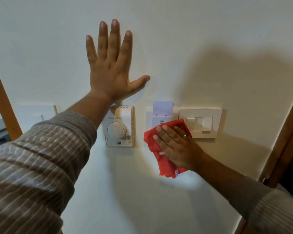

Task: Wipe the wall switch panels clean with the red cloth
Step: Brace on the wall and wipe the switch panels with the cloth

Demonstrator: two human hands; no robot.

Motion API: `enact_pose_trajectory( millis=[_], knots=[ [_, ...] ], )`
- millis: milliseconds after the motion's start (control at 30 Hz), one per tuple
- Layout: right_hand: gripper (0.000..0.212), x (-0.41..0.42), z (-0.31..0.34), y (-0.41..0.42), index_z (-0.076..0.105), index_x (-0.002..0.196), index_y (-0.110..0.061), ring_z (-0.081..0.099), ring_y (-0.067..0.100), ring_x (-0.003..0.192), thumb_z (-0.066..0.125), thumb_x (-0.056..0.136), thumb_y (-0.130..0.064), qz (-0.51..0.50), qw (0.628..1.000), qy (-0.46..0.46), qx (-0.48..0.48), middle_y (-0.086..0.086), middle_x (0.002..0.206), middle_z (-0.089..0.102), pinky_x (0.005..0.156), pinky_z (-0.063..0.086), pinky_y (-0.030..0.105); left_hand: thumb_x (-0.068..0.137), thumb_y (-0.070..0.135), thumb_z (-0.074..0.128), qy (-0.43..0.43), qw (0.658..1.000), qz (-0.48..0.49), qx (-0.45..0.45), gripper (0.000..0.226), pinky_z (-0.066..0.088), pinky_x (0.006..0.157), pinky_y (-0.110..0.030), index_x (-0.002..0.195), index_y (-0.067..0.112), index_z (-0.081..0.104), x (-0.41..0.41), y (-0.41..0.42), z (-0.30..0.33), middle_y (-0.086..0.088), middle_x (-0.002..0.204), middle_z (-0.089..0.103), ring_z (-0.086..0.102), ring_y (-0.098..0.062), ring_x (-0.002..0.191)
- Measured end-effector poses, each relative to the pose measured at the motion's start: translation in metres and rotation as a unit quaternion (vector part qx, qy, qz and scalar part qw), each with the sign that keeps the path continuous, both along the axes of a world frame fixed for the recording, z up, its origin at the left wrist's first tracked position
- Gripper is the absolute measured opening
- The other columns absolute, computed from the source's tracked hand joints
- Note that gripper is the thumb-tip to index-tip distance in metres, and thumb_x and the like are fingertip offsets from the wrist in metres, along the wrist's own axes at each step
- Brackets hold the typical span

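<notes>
Pressing the red cloth (161, 154) flat against the wall (210, 48), my right hand (176, 146) lies open-palmed with fingers together, a ring (185, 136) on one finger; the cloth covers the lower part of the card holder (161, 115) and touches the left edge of the switch panel (200, 123). My left hand (111, 68) rests spread wide on the bare wall just above the thermostat (119, 126), its striped sleeve (32, 162) pushed back from the wrist, holding nothing
</notes>
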State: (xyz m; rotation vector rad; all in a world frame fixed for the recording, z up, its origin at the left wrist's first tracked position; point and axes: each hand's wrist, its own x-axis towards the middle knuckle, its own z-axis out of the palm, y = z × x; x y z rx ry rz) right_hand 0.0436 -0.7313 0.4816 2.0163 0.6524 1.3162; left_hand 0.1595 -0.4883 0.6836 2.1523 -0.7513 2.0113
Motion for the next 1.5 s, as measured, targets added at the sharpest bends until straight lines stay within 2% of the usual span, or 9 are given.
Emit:
enact_pose_trajectory(
  millis=[233,400,533,633,733,967,1267,1367,1500],
  knots=[
    [0.072,0.018,0.032,0.053,0.022,0.157,-0.004,0.009,0.039,0.153,0.037,0.105,-0.053,-0.035,0.993,-0.068,0.086,0.020,0.165,0.012,0.124,0.005,0.052,0.086,0.091,0.030,-0.005,1.000,0.009,-0.004,0.110,0.013,0.119,-0.074,0.162,0.012,0.025,0.001,-0.001,-0.001,-0.030,0.166,0.027,0.023,-0.053,0.153],
    [0.062,0.011,0.042,0.011,0.033,0.154,-0.011,0.018,0.035,0.152,0.051,0.104,-0.043,0.045,0.997,-0.006,-0.068,0.016,0.162,0.023,0.125,0.012,0.048,0.086,0.090,0.032,-0.008,1.000,0.002,-0.001,0.110,0.014,0.120,-0.074,0.162,0.011,0.026,0.000,0.002,0.000,-0.029,0.166,0.028,0.024,-0.053,0.153],
    [0.068,0.007,0.036,0.010,0.039,0.150,-0.013,0.022,0.036,0.149,0.058,0.098,-0.052,0.034,0.995,-0.065,0.064,0.016,0.160,0.024,0.124,0.013,0.048,0.086,0.090,0.031,-0.011,1.000,0.004,0.000,0.110,0.016,0.119,-0.075,0.161,0.011,0.027,0.000,0.002,0.000,-0.030,0.165,0.029,0.025,-0.054,0.152],
    [0.071,0.007,0.027,0.026,0.030,0.153,-0.010,0.017,0.038,0.149,0.049,0.100,-0.054,-0.003,0.989,-0.075,0.129,0.019,0.159,0.024,0.125,0.007,0.049,0.086,0.090,0.030,-0.007,1.000,0.004,-0.002,0.110,0.016,0.119,-0.075,0.161,0.009,0.029,-0.003,0.001,0.001,-0.031,0.164,0.029,0.026,-0.055,0.151],
    [0.070,0.012,0.024,0.038,0.024,0.157,-0.009,0.012,0.037,0.152,0.044,0.103,-0.050,-0.018,0.992,-0.069,0.107,0.017,0.163,0.021,0.124,0.006,0.051,0.086,0.090,0.029,-0.007,1.000,0.004,0.000,0.110,0.016,0.119,-0.075,0.161,0.009,0.028,-0.003,-0.001,0.000,-0.031,0.164,0.029,0.026,-0.055,0.151],
    [0.055,0.003,0.046,0.015,0.045,0.147,-0.009,0.031,0.038,0.147,0.056,0.103,-0.040,0.055,0.998,-0.014,0.000,0.019,0.155,0.036,0.122,0.022,0.051,0.086,0.092,0.028,-0.004,1.000,-0.001,0.001,0.110,0.016,0.119,-0.074,0.162,0.013,0.023,-0.001,0.001,0.000,-0.029,0.166,0.027,0.025,-0.053,0.152],
    [0.065,-0.004,0.042,0.054,0.042,0.149,-0.009,0.027,0.036,0.149,0.040,0.103,-0.055,-0.004,0.993,-0.003,0.121,0.016,0.158,0.033,0.121,0.020,0.051,0.086,0.091,0.029,0.012,1.000,-0.012,0.015,0.111,0.015,0.119,-0.074,0.162,0.011,0.023,-0.004,0.002,0.000,-0.029,0.166,0.026,0.023,-0.052,0.153],
    [0.051,-0.015,0.049,0.056,0.046,0.147,-0.006,0.028,0.034,0.149,0.034,0.107,-0.035,0.032,0.985,0.056,0.163,0.016,0.157,0.036,0.123,0.019,0.049,0.086,0.091,0.027,0.026,0.999,-0.015,0.025,0.111,0.015,0.119,-0.074,0.162,0.010,0.022,-0.007,0.003,0.001,-0.030,0.166,0.025,0.023,-0.053,0.153],
    [0.039,-0.021,0.061,0.059,0.059,0.134,0.001,0.050,0.040,0.134,0.035,0.106,-0.009,0.025,0.990,0.008,0.141,0.021,0.138,0.059,0.114,0.038,0.052,0.084,0.092,0.021,0.088,0.995,-0.002,0.050,0.115,0.013,0.118,-0.075,0.162,0.007,0.022,-0.021,0.007,0.004,-0.032,0.166,0.024,0.021,-0.055,0.153]
  ],
)
